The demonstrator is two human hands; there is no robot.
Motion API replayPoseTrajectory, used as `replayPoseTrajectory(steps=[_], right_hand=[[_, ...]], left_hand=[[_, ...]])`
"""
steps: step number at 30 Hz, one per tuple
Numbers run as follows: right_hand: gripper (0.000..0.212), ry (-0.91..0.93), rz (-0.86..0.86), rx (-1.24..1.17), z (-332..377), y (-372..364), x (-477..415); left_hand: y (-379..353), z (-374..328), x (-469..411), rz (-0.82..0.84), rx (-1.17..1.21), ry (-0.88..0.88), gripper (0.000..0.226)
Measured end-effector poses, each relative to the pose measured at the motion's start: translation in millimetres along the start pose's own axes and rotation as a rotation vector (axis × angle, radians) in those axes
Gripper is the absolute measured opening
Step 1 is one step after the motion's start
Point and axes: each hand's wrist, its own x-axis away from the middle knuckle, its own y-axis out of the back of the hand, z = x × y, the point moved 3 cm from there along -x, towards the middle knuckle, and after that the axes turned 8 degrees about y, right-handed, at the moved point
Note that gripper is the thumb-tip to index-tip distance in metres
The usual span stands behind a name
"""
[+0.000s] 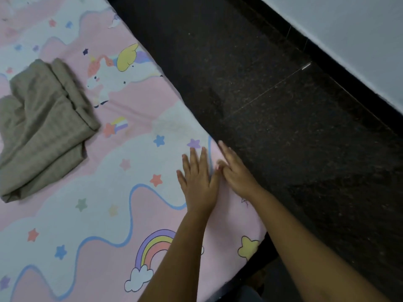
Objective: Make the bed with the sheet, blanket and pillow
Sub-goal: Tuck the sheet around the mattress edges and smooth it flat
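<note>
A pink and white sheet printed with unicorns, rainbows and stars lies spread over the bed, reaching its right edge. A folded beige blanket rests on the sheet at the left. My left hand lies flat on the sheet near the bed's right edge, fingers spread. My right hand lies beside it along the very edge, fingers together and pointing up the edge, thumb touching the left hand. Neither hand holds anything. No pillow is in view.
A dark speckled stone floor runs along the right of the bed. A dark skirting and a pale wall stand at the upper right. The bed's corner is at the lower right.
</note>
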Motion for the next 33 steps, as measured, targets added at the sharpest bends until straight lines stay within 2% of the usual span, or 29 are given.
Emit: replayPoseTrajectory(steps=[2,3,5,7,9,11,13,16,21,26,30,33], right_hand=[[0.052,-0.303,0.051,-0.405,-23.5,8.6,2.3],[0.055,-0.453,0.089,-0.480,-38.9,7.5,3.7],[0.059,-0.585,0.173,-0.394,-71.5,-1.2,1.5],[0.060,-0.596,0.199,-0.280,-102.9,-13.3,-11.0],[0.064,-0.593,0.205,-0.225,-163.8,-30.3,-38.8],[0.079,-0.618,0.217,-0.190,-209.6,-43.8,-60.6],[0.078,-0.667,0.230,-0.182,-197.3,-39.0,-56.0],[0.048,-0.618,0.157,-0.199,-132.2,-20.7,-35.9],[0.017,-0.510,0.069,-0.194,-119.5,-16.8,-36.0],[0.010,-0.497,-0.068,0.020,-127.0,-17.1,-44.0],[0.025,-0.621,0.000,0.311,-134.8,-15.0,-44.6],[0.030,-0.649,0.086,0.444,-127.4,-11.0,-50.9]], left_hand=[[-7.7,-5.4,2.9,-0.006,-0.202,-0.004,0.078],[-9.7,-8.8,5.5,-0.024,-0.233,-0.004,0.078],[-14.3,-15.5,9.6,-0.054,-0.233,-0.014,0.076],[-19.8,-18.1,12.5,-0.073,-0.252,-0.046,0.072],[-23.5,-17.2,13.2,-0.098,-0.263,-0.057,0.070],[-26.3,-15.8,13.5,-0.126,-0.266,-0.063,0.073],[-28.2,-15.5,13.7,-0.150,-0.267,-0.068,0.074],[-30.9,-15.0,14.1,-0.170,-0.263,-0.064,0.071],[-33.3,-13.8,13.7,-0.195,-0.275,-0.072,0.067],[-36.2,-13.3,11.8,-0.199,-0.279,-0.084,0.069],[-39.6,-10.7,11.5,-0.191,-0.325,-0.095,0.068],[-40.1,-12.0,10.3,-0.168,-0.363,-0.095,0.069]])
